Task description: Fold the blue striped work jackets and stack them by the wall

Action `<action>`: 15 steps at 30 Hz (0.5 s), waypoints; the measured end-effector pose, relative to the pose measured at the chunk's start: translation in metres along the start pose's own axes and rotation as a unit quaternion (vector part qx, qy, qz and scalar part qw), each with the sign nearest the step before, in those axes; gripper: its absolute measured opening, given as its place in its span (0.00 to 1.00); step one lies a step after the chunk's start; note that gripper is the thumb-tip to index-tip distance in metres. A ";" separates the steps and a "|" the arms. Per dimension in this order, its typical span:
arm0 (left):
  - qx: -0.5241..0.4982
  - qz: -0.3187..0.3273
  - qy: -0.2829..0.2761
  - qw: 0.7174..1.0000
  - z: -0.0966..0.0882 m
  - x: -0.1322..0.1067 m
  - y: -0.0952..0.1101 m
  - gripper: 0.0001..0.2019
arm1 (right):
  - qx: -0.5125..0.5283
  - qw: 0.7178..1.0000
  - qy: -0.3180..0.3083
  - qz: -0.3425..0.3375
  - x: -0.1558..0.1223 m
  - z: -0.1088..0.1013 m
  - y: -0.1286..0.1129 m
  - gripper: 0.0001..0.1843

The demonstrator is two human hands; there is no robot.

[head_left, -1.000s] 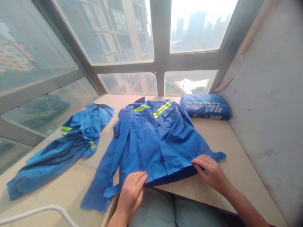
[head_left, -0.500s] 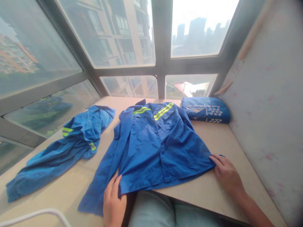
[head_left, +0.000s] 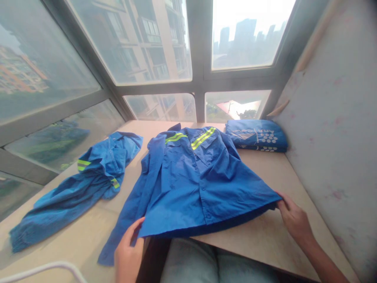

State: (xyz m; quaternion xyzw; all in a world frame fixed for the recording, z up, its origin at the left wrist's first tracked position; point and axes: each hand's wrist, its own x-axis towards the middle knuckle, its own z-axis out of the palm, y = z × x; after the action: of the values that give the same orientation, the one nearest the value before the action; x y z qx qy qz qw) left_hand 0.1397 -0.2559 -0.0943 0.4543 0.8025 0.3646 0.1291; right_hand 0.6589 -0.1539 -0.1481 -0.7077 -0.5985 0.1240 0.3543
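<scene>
A blue work jacket (head_left: 188, 184) with yellow-green reflective stripes across the chest lies front up before me, its collar toward the window. My left hand (head_left: 129, 245) pinches the near left corner of its hem. At the opposite corner, my right hand (head_left: 293, 216) grips the hem between thumb and fingers. Between both hands the hem is stretched and raised slightly, showing the darker inside. The left sleeve lies along the jacket's side, its cuff beside my left hand. The other sleeve is hidden.
On the left lies a crumpled blue garment (head_left: 79, 188) with reflective bands. Folded blue cloth (head_left: 256, 135) with white print sits at the back right, against the wall (head_left: 332, 157). A white curved tube (head_left: 50, 266) crosses the near left of the pale tabletop (head_left: 277, 169). Windows enclose the back.
Both hands have moved apart, left hand leftward and right hand rightward, each with a hem corner. The hem is now wider, tauter and a little lifted.
</scene>
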 end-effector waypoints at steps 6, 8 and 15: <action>0.113 0.080 0.033 0.990 0.015 -0.012 -0.026 0.20 | -0.010 0.998 -0.037 -0.057 0.001 0.012 0.011 0.22; 0.161 0.149 0.055 0.974 0.021 -0.016 -0.035 0.23 | -0.038 0.996 -0.042 -0.063 0.001 0.010 0.013 0.21; 0.235 0.191 0.058 0.951 0.017 -0.004 -0.048 0.25 | -0.191 0.979 -0.030 -0.072 0.013 -0.001 0.022 0.22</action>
State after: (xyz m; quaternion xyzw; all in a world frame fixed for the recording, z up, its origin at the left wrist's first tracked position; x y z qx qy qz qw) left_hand 0.1206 -0.2664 -0.1401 0.5946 0.7698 0.2092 -0.1006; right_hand 0.6793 -0.1431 -0.1586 -0.7135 -0.6707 0.0031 0.2026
